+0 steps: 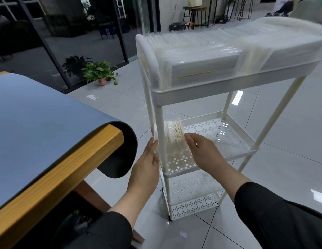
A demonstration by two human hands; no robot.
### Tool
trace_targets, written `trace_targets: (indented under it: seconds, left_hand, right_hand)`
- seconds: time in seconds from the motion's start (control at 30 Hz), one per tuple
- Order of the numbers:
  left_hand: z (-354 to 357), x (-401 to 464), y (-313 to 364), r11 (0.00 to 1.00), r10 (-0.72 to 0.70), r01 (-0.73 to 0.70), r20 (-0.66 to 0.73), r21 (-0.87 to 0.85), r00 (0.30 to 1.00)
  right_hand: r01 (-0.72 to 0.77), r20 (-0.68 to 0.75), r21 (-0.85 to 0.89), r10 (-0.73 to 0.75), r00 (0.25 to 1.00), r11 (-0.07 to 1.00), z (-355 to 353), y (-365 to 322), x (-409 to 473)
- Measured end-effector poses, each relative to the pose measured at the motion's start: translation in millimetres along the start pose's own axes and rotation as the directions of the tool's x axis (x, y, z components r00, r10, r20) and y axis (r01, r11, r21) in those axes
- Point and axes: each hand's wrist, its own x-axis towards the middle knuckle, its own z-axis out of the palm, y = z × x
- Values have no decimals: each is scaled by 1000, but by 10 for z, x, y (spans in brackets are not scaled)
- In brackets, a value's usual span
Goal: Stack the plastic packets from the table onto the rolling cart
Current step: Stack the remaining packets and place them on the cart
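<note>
- Left hand (147,159): nearest item; fingers straight and together, flat against the left face of the small stack, beside the cart's front post. Judged a steadying press, not a grip.
- Right hand (201,150): fingertips bent onto the right face of the same stack, thumb hidden. Both hands sandwich it, apparently so the packets stay on edge and do not fan or topple.
- Small stack of packets (173,133): clear packets standing on edge on the middle shelf at its front left corner, partly behind the post, somewhat blurred.
- Middle shelf (219,133): perforated white tray; the rest of it shows bare, so the row seems just begun here.
- Lower shelves (192,187): two perforated trays below; no packets visible.
- Bench (48,123): wooden top under a blue-grey mat whose end curls over the edge; no packets visible on the part shown.
- Top shelf (228,87): rimmed tray packed with rows of upright packets (201,51), seemingly full, which likely explains the move to the middle level.
- Rolling cart (159,114): white, on tiled floor just beside the bench.
- Potted plant (100,72): on the floor by a glass wall, well beyond.
</note>
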Motion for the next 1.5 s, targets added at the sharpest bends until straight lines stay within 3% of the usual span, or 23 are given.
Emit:
trace_targets:
  seconds: [0.07,0.17,0.27,0.33,0.4,0.5,0.67,0.83,1.0,1.5]
  left_hand:
    - [2,-217,-117,999,39,-38,-77,17,996]
    - [12,-497,-217,938,333,-307,-175,158,927]
    - [128,-640,-2,841,525,-513,-30,172,851]
    - [240,-557,267,875,448,-458,97,154,889]
    - [326,-385,563,934,300,-321,143,154,943]
    - [399,-73,864,953,127,-176,202,245,971]
    - [463,529,916,771,53,-236,310,591,949]
    - [523,769,925,683,-159,-172,374,710,914]
    - [543,734,843,663,-167,-155,347,732,923]
    - [288,237,1122,896,-2,-159,362,414,932]
  right_hand:
    - [24,28,-18,-24,999,1000,-13,17,-45]
    - [64,46,-70,-61,997,995,-57,67,-98]
    - [64,119,-110,-51,992,992,-141,114,-132]
    - [75,205,-149,-44,978,986,-210,150,-147]
    - [152,263,-175,-103,959,973,-262,184,-147]
    - [249,307,-194,-182,934,949,-272,266,-120]
    - [307,310,-238,-227,923,922,-226,345,-101]
    - [289,262,-271,-219,940,918,-172,388,-59]
    - [210,218,-296,-148,965,932,-163,423,-29]
    - [57,129,-237,-27,991,970,-611,74,-318]
